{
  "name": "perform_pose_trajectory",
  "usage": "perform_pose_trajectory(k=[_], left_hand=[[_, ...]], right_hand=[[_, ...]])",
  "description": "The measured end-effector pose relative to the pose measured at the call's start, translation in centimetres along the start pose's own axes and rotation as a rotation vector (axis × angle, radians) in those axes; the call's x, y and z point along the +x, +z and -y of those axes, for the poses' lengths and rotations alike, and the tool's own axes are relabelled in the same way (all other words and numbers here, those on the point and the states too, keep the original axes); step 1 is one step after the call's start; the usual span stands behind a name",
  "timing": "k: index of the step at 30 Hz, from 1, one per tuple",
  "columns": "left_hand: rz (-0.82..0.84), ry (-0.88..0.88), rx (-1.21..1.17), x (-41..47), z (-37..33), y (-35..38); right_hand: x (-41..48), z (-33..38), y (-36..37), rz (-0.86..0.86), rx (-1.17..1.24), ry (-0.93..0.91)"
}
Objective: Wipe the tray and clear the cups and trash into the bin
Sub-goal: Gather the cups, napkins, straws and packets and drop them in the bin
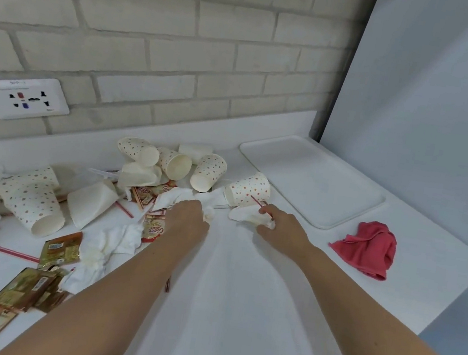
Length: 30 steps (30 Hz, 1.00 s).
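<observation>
White countertop (238, 299) runs along a pale brick wall (160, 14), and a grey panel (437, 86) closes its right end. Near the middle, the left hand (187, 219) curls its fingers into a white tissue (176, 197). Just beside it, the right hand (282, 230) grips a crumpled tissue wad (248, 216) and pinches a thin red stirrer (257, 202). A dotted paper cup (247, 190) lies on its side right behind. More tipped cups (174, 163) cluster toward the wall. Coffee mate sachets (154, 226) and tissues litter the left side. The white tray (311, 182), rounded and rimmed, lies flat in the back right corner. A crumpled red cloth (367, 249) sits near the tray, by the right edge.
</observation>
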<state>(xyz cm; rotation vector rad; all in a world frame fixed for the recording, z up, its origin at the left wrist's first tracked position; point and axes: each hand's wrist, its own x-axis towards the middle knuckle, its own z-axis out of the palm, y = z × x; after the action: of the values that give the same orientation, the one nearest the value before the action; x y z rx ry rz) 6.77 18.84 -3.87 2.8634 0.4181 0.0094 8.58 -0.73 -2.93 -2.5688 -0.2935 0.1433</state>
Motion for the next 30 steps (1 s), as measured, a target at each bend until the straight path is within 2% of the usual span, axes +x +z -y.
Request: perform_pose_trajectory(k=[5,12,19,30], left_hand=[[-0.053,0.032,-0.2,-0.5,-0.4,-0.9],[-0.21,0.071,-0.475,-1.6,0.6,-4.3],[-0.305,0.084,-0.602,-3.5,1.5,-7.2],[-0.437,0.305,-0.945,-8.3,0.0,-9.6]], right_hand=[[1.2,0.0,1.2,0.068,-0.187,0.054],[1.0,0.9,1.8,0.061,-0.231,0.011],[-0.6,3.7,-1.3,-0.019,0.007,-0.003],[-7.8,5.7,-4.7,-0.245,0.393,0.068]])
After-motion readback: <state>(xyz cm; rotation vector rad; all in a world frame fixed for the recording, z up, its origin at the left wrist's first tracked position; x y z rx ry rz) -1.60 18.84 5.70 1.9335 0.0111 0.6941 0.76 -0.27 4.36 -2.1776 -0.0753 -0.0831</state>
